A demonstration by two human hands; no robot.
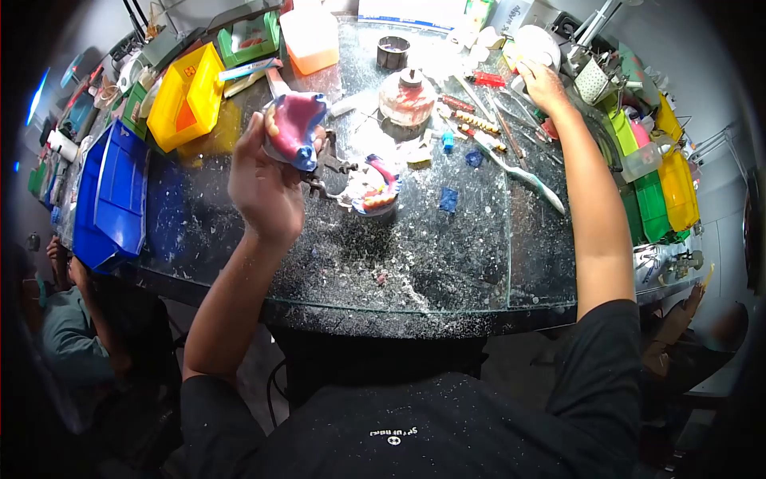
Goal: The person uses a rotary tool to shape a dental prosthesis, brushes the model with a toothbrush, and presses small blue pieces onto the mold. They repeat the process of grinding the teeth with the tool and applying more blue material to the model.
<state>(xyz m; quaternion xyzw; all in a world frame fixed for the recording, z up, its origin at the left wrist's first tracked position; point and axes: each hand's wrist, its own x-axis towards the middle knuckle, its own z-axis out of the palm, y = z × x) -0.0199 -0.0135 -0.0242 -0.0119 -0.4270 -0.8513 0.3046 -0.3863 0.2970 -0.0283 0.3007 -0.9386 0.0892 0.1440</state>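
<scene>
My left hand is wrapped round a dental model with pink and blue wax and a few teeth, raised above the table. A metal hinge frame links it to a lower dental model with a row of teeth, resting on the table. My right hand reaches to the back right, beside a pale round object under bright glare. Its fingers are washed out by the light, so what they touch is hard to tell.
Nearby are a glass burner jar, a black ring, a toothbrush, blue wax pieces and several tools. Yellow and blue bins line the left; green and yellow bins the right. Other people sit at both sides.
</scene>
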